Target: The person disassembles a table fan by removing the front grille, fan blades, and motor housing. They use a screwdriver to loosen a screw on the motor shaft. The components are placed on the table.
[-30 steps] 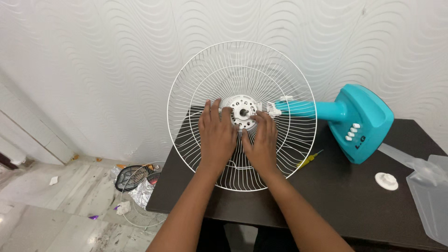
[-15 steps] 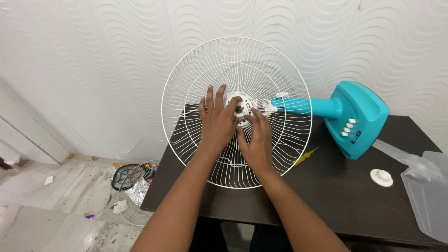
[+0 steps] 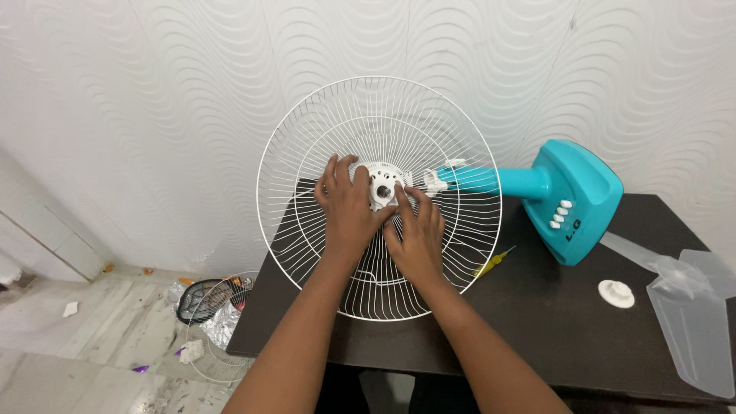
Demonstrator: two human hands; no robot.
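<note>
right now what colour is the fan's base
Turquoise fan base with white buttons, clearest in the head view.

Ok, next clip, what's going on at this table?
A person has both hands on a white wire fan guard standing on a dark table. The left hand and right hand rest flat against the wires, fingertips at the white hub in the middle. The fan's teal body lies on its side behind. A clear fan blade, a white round cap and a yellow screwdriver lie loose on the table.
</note>
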